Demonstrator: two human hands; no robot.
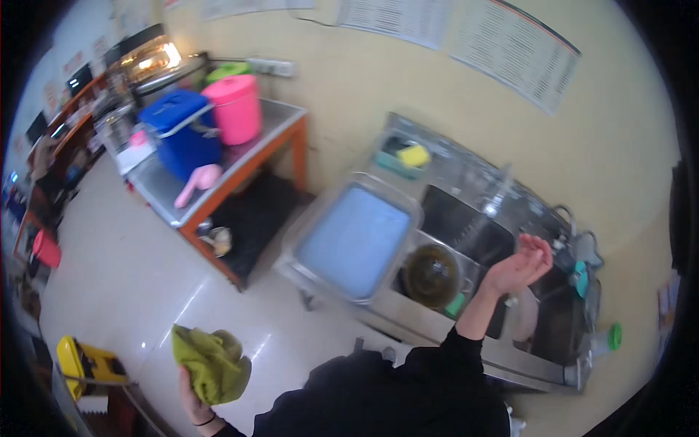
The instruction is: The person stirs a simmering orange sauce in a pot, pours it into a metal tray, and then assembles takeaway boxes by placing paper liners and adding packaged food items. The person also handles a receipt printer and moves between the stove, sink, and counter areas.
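Note:
My left hand (192, 396), at the lower left over the floor, grips a bunched olive-green cloth (205, 360). A rounded edge shows behind the cloth, but what it belongs to is unclear. My right hand (524, 262) is raised over a stainless steel sink (420, 322), palm up, with nothing in its loosely curled fingers. Left of that hand, a round vessel of brownish liquid (431, 276) sits in a basin, with a green item (454, 305) beside it. A faucet (497, 202) stands behind. A clear rectangular tub (355, 240), blue inside, rests at the sink's left end.
A metal-topped table (246, 164) with orange legs bears a blue lidded bucket (185, 134), a pink lidded bucket (237, 112) and a pink scoop (199, 183). A teal tray (401, 164) holds a yellow sponge (415, 156). A yellow object (90, 363) stands at lower left.

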